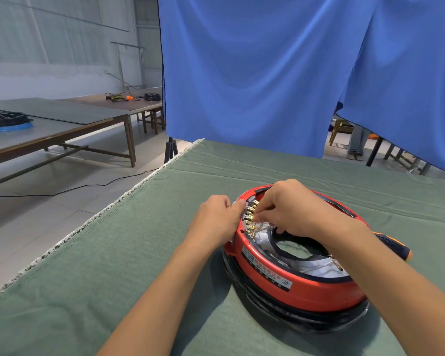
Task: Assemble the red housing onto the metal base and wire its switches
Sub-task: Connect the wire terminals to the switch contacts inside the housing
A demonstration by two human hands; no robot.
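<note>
One round red housing point(297, 291), smooth plastic with a white label, sits on a dark ring-shaped base point(306, 322) near the desk's point(144, 253) right edge, on green woven cloth. Inside its open centre lie pale wires and a curved row of small brass terminals point(251, 218). Two bare hands meet there: the left hand point(217, 218) grips the housing's left rim, the right hand point(288, 208) pinches a terminal. One orange-and-black screwdriver point(393, 246) lies just behind.

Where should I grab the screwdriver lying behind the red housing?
Take the screwdriver by its orange-and-black handle, the only part showing. Come from the right: the red housing blocks the left side, and the right hand's forearm lies across it.
</note>
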